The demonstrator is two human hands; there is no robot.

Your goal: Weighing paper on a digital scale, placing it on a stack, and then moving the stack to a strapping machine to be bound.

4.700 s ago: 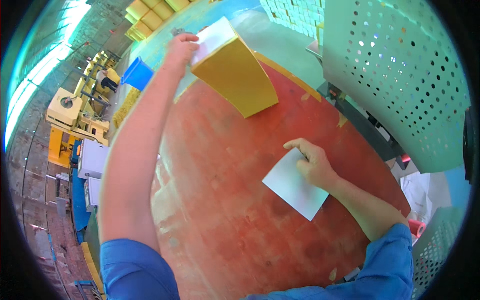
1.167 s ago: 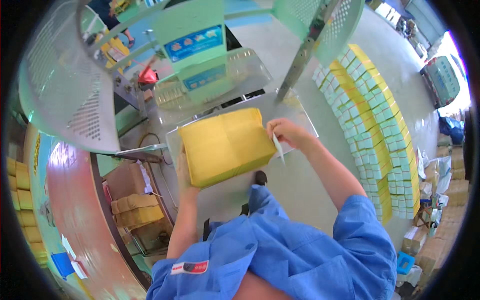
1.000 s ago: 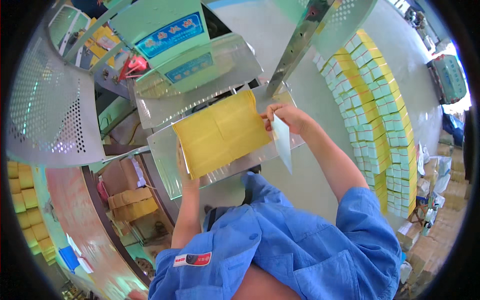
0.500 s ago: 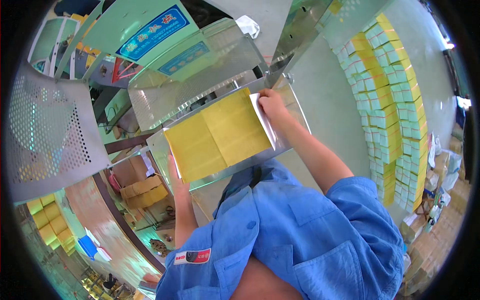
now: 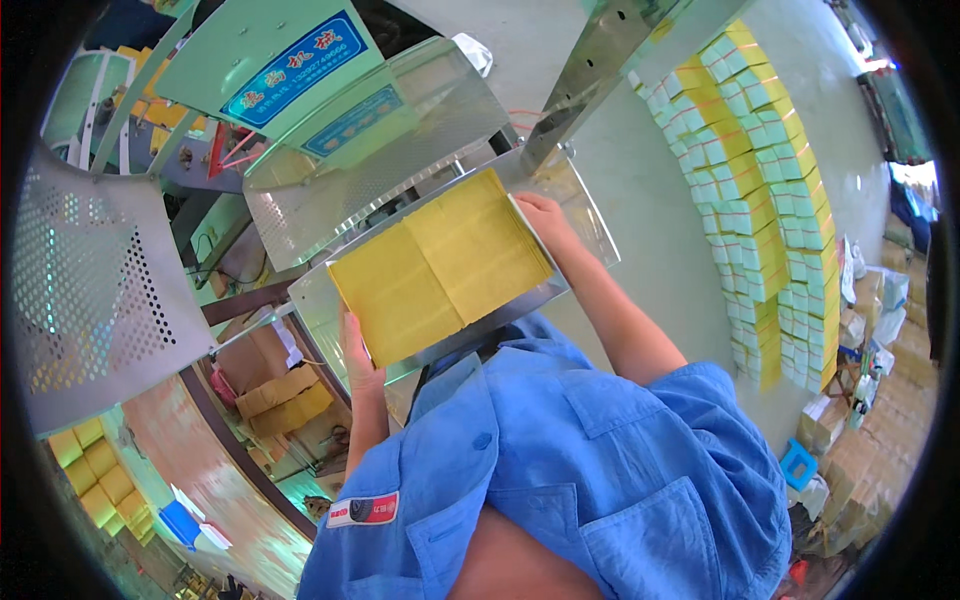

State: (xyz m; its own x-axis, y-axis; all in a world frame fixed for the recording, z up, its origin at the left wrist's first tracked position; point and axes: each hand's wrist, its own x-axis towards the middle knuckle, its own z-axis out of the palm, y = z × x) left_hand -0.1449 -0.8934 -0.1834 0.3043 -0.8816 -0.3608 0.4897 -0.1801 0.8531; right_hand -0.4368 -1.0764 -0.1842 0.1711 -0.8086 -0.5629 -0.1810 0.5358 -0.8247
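A flat stack of yellow paper (image 5: 445,262) with a crease across its middle lies slanted in front of me, over the metal front ledge (image 5: 515,312) of a machine. My left hand (image 5: 360,358) holds its left end, thumb up along the edge and the other fingers partly hidden. At the right end, my right hand (image 5: 545,222) grips the far part of the edge with curled fingers. A thin pale strip shows along that right edge. The underside of the stack is hidden.
Behind the stack stands the machine's clear guard (image 5: 375,150), with a metal upright (image 5: 575,90) on its right. A perforated metal panel (image 5: 95,290) is at the left. Banded yellow-and-white bundles (image 5: 755,210) stand in rows on the right floor. A cardboard box (image 5: 285,400) sits lower left.
The white face at the stack's right end has narrowed to a thin strip. My right hand has shifted slightly nearer along that end, and the whole view has moved a little.
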